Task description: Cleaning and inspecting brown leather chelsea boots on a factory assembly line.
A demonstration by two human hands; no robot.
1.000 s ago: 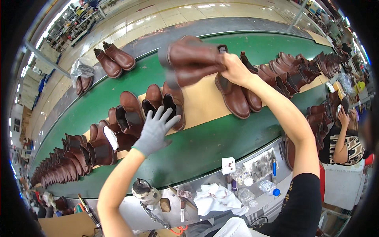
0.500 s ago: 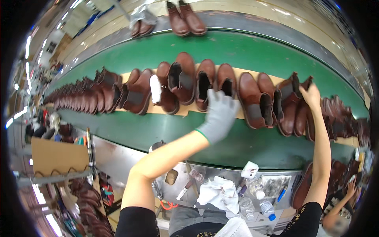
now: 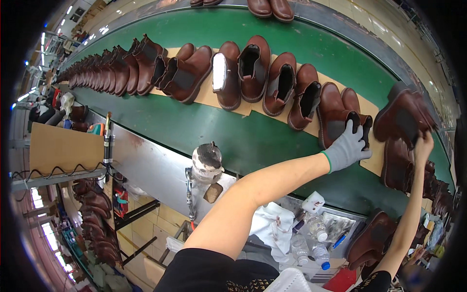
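Note:
My left hand (image 3: pixel 346 150), in a grey glove with a green cuff, has its fingers curled at the collar of a brown ankle boot (image 3: pixel 332 117). A second boot (image 3: pixel 351 101) stands close against that one, partly covered by the fingers. At the right, my bare right hand (image 3: pixel 423 145) grips the collar of another brown ankle boot (image 3: pixel 404 114), which is tilted and blurred by motion. Between the hands and the left end, open-topped boots (image 3: pixel 254 68) stand on tan cardboard (image 3: pixel 204 97). White stuffing (image 3: pixel 219 70) fills one boot's opening.
Tightly packed boots (image 3: pixel 112 73) run along the green conveyor (image 3: pixel 170 117) at the left; more (image 3: pixel 428 182) crowd the right end. On the metal bench lie a stained white cloth (image 3: pixel 272 224), plastic bottles (image 3: pixel 318 228), a blue pen (image 3: pixel 340 240) and a spotted pot (image 3: pixel 206 163).
Both hands have moved right across the view. My left hand has gone from over the middle boots to the pair further right. A boot in my right hand is now raised and tilted.

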